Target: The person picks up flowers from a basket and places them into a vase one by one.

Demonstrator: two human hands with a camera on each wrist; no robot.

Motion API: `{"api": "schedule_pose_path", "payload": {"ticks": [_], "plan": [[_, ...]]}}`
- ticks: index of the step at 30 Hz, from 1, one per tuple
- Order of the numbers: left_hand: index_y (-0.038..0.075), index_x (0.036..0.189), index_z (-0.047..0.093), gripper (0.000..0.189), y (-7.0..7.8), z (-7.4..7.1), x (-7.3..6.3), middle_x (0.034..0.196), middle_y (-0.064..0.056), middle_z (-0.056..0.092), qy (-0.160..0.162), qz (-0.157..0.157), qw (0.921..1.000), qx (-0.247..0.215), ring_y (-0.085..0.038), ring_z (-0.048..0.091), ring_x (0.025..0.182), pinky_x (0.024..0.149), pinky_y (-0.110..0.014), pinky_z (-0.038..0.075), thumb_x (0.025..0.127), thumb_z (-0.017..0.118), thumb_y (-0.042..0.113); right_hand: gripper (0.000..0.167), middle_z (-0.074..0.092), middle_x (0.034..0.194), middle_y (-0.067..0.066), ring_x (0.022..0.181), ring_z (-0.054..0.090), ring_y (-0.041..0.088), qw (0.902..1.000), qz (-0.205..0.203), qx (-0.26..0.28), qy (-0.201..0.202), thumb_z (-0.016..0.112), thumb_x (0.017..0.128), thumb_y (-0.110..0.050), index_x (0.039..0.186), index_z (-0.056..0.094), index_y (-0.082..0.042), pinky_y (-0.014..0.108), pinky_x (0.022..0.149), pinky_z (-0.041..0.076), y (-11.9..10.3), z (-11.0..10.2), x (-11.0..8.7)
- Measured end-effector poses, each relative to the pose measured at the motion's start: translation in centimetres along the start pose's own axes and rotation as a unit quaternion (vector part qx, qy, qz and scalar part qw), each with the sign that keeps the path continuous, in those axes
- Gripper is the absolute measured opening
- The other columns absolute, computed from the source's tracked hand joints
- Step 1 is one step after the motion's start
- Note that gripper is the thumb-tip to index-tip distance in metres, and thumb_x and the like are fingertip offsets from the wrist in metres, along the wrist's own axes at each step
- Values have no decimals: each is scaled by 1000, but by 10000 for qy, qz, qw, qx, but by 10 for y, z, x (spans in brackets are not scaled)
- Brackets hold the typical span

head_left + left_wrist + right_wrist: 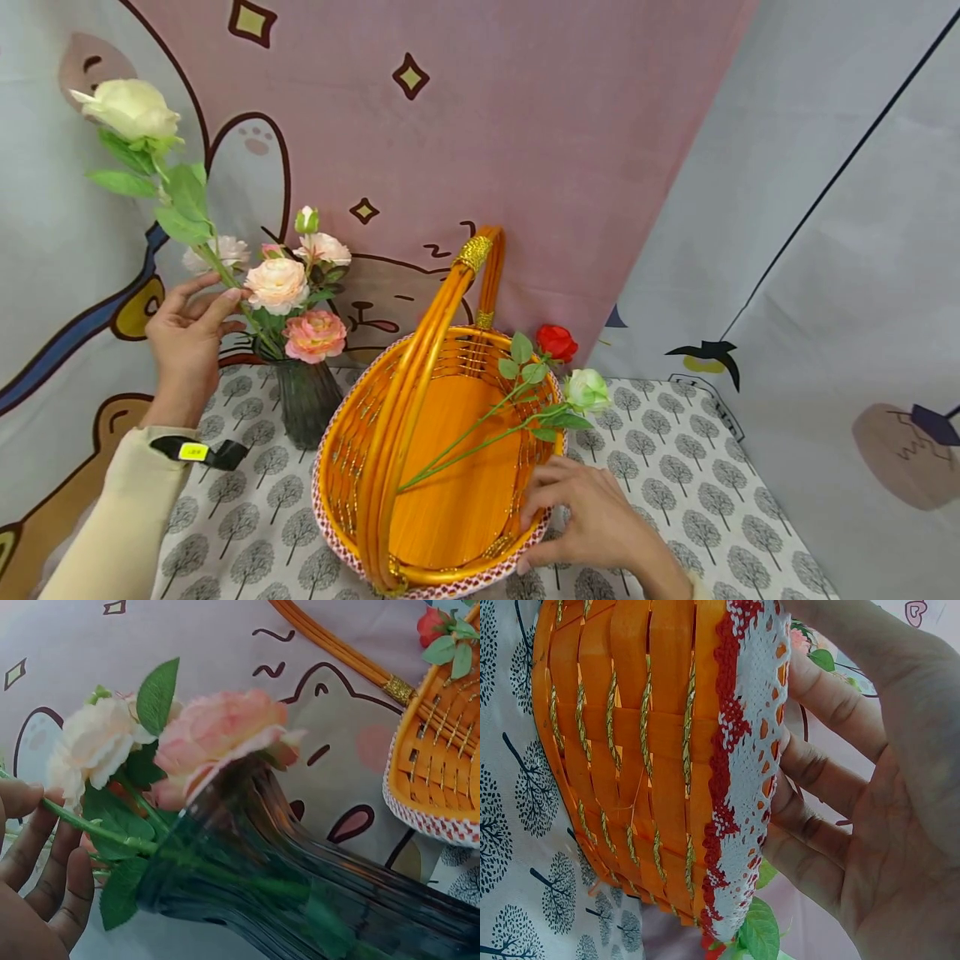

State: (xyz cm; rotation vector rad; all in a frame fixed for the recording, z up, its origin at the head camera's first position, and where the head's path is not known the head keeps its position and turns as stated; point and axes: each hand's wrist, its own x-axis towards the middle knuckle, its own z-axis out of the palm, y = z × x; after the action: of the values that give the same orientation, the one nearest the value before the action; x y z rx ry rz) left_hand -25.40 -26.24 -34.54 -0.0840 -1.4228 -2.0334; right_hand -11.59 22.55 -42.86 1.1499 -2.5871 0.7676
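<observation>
My left hand [191,321] pinches the stem of a tall white rose [131,108] between thumb and fingers. The stem's lower end runs down inside a dark ribbed glass vase [306,404], as the left wrist view shows. Pale and pink peony-like flowers [315,336] stand in the same vase. At the orange woven basket [450,417], my right hand [585,508] grips the near right rim, fingers hooked over to the inside and thumb outside. Red and white lace trim [746,750] borders that rim. A red rose [557,342] and a pale green-white rose [587,390] lie in the basket, heads over its right side.
The basket's tall arched handle [420,367] rises between the vase and the two loose roses. A tree-print cloth [675,467] covers the table. Printed curtains [570,150] hang close behind and on both sides.
</observation>
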Motion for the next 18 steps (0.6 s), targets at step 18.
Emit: {"api": "schedule_pose_path", "payload": {"ticks": [18], "plan": [[2,117,74,30,-16,1,-2,75,8,77,280,652,9903,1195,-5,68,61,55,-16,54,90,80,17,26,58,90,-30,85,50,-6,10000,3,-86,-1,82,70,-68,85,70,-51,14,52,29,0,0,0]]}}
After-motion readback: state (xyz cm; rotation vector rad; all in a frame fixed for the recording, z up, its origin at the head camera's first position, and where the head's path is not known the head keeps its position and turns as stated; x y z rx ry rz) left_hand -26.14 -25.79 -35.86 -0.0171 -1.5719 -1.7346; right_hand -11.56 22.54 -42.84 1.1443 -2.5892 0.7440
